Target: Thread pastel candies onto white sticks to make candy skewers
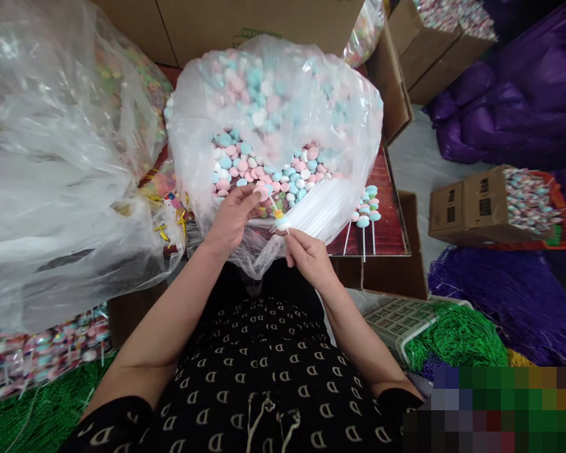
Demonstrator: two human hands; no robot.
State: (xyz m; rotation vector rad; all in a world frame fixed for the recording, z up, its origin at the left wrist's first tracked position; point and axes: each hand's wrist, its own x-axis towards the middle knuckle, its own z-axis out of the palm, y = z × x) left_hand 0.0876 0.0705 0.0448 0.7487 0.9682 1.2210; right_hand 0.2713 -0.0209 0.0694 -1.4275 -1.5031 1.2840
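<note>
A clear plastic bag holds a heap of pastel pink, blue and white candy discs, open towards me. My left hand pinches a pink candy disc at the bag's mouth. My right hand grips the lower end of a thin white lollipop stick, which carries a yellow piece and a pale disc. Its upper end reaches towards the pink disc. A bundle of white sticks lies just beyond my right fingers, on the bag. Several stacked candies on sticks rest to the right.
A large plastic bag bulges at the left. Cardboard boxes stand behind, with a red board beyond the sticks. A box of candy sticks sits on a red crate at right. Purple and green tinsel and a white crate lie around.
</note>
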